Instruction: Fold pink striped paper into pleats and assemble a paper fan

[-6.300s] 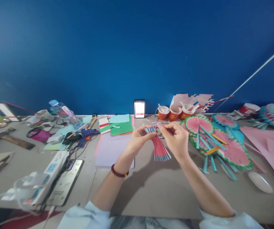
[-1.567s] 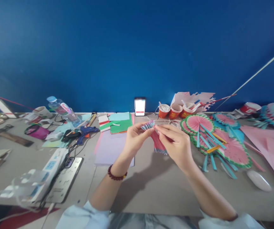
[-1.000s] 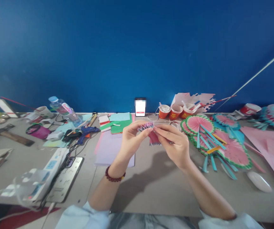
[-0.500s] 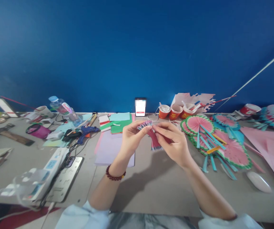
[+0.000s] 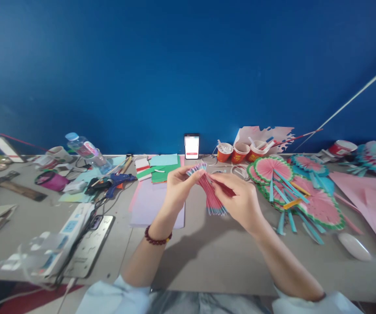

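Note:
Between my hands, above the middle of the table, is a pleated pink paper fan (image 5: 211,198) with pale blue edges, pinched narrow at its middle and spreading at both ends. My left hand (image 5: 179,185) is closed on its upper left part, thumb on top. The fingers of my right hand (image 5: 235,192) pinch the fan near its middle, close to the left fingertips. Part of the folded paper is hidden behind the right fingers. A lilac paper sheet (image 5: 151,209) lies just left of and below my left hand.
Finished paper fans (image 5: 272,170) lie at right near a white mouse (image 5: 354,247). Paper cups (image 5: 240,152) and a lit phone (image 5: 192,146) stand by the blue wall. At left are a blue glue gun (image 5: 117,183), a bottle (image 5: 88,150), a hammer (image 5: 18,185) and a power strip (image 5: 62,244).
The lower end of the pleated fan has spread wider and reaches lower. My right fingers have shifted slightly along the fold; both hands keep hold of the paper.

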Demonstrator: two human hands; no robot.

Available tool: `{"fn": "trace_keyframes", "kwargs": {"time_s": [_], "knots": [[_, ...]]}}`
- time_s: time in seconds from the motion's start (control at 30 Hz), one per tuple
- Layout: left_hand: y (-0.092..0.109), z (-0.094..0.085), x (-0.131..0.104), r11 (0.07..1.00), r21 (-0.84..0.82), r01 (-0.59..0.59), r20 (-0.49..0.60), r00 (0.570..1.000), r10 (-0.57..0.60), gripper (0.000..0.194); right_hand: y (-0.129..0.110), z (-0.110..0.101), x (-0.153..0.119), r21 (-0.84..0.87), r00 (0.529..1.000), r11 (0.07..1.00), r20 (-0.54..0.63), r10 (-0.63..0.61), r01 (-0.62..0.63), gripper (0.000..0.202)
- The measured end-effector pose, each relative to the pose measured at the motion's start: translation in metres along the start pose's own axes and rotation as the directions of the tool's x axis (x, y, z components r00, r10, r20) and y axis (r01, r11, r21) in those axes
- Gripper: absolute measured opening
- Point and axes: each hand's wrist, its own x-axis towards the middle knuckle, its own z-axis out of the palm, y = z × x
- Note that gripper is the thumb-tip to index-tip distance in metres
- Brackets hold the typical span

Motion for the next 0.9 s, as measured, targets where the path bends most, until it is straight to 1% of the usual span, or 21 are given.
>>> {"fn": "trace_keyframes", "kwargs": {"time_s": [0.17,0.33,0.53,0.63,0.73,0.9], "knots": [[-0.0008,-0.0011,0.0003,1.0,-0.003,-0.004,0.007,1.0,0.004,0.017,0.0026,-0.0003,-0.0027,-0.028,0.998,0.998,-0.013,-0.065,0.065,0.035],[-0.003,-0.0017,0.0006,1.0,-0.018,0.011,0.008,1.0,-0.011,0.018,0.0028,-0.003,-0.0036,-0.091,0.993,0.99,0.059,-0.102,0.107,0.044],[-0.0035,-0.0026,0.002,0.999,-0.03,0.018,-0.021,1.0,-0.018,0.018,0.0018,-0.0071,-0.0033,-0.104,0.978,0.992,0.204,-0.048,0.071,0.055],[-0.0044,-0.0028,0.0028,0.999,-0.031,0.019,-0.045,0.999,-0.021,0.019,0.0017,-0.0084,-0.0039,-0.114,0.967,0.992,0.253,-0.02,0.05,0.061],[-0.0055,-0.0029,0.003,1.0,-0.026,0.014,-0.045,0.999,-0.015,0.021,0.0024,-0.0081,-0.0047,-0.119,0.963,0.992,0.271,-0.013,0.047,0.063],[-0.0042,-0.0016,0.001,1.0,-0.017,0.0,-0.038,0.999,0.0,0.022,0.0039,-0.0055,-0.0041,-0.135,0.965,0.989,0.259,-0.03,0.067,0.059]]}}
